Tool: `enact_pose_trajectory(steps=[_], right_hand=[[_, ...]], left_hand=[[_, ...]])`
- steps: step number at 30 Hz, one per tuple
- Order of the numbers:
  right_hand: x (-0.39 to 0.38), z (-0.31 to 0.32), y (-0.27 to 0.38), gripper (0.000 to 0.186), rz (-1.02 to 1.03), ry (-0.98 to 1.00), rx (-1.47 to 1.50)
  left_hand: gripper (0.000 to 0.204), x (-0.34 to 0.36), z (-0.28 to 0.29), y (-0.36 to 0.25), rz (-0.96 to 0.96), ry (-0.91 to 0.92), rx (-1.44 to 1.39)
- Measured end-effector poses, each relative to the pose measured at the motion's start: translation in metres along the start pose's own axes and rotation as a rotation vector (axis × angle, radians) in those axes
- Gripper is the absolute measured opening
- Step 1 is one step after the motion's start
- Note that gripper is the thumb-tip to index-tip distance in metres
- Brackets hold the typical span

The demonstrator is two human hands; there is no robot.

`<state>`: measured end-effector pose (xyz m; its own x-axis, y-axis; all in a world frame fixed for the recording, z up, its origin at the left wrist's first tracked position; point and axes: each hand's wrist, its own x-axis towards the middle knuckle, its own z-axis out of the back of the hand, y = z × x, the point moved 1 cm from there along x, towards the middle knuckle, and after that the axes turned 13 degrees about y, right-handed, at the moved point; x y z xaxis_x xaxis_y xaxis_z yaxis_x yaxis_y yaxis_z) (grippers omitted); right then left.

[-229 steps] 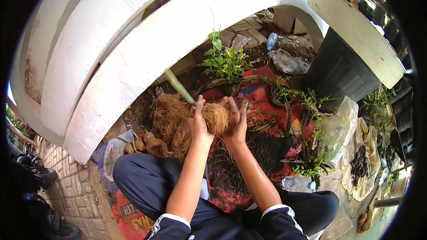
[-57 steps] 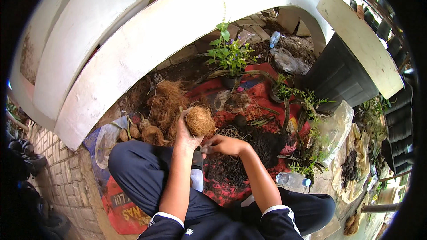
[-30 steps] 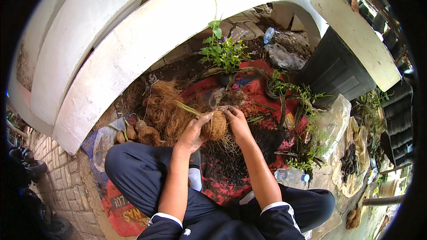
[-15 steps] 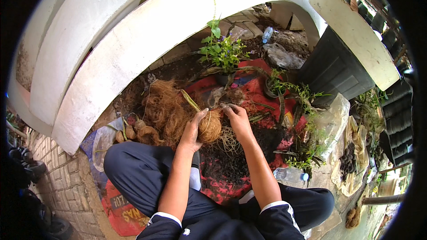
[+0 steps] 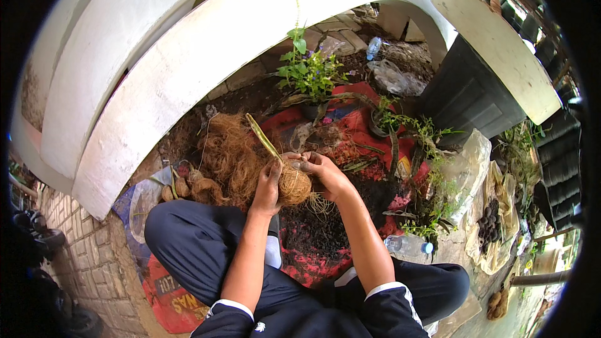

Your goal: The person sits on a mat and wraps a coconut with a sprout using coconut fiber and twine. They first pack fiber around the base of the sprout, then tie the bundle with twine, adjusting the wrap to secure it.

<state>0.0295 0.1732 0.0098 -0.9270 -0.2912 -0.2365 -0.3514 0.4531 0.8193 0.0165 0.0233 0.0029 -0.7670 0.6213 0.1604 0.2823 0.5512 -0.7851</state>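
My left hand [image 5: 268, 189] is closed round the left side of a coconut-fibre ball [image 5: 295, 188] wound with thin string. A long green leaf with pale edges [image 5: 261, 136] sticks up out of the ball's top and leans left. At the ball's upper right, the fingers of my right hand [image 5: 324, 172] are pinched together on the string, close to the base of the leaf. Loose pale string [image 5: 322, 206] lies in a tangle just beneath that hand. A heap of brown coconut fibre [image 5: 230, 156] is left of the ball.
Dark soil [image 5: 319, 238] covers part of a red sheet [image 5: 294, 269] before me. A flowering potted plant [image 5: 313, 75] stands beyond, under a white curved structure [image 5: 250, 44]. Finished-looking fibre balls [image 5: 181, 188] sit left; a plastic bottle [image 5: 407, 245] and black bin [image 5: 469, 97] are right.
My right hand has moved left, from beside the ball to its top near the leaf. The ball and leaf have shifted slightly, and the leaf stands a little higher.
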Motion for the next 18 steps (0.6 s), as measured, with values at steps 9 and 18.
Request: enact_pose_trajectory(steps=[9, 18], right_hand=[[0.0, 0.0, 0.003, 0.037, 0.135, -0.009, -0.11], [-0.015, -0.017, 0.021, 0.031, 0.268, 0.032, -0.441]], left_hand=[[0.044, 0.002, -0.013, -0.001, -0.236, -0.121, 0.14], [0.032, 0.0, -0.002, -0.002, -0.207, -0.113, 0.098]])
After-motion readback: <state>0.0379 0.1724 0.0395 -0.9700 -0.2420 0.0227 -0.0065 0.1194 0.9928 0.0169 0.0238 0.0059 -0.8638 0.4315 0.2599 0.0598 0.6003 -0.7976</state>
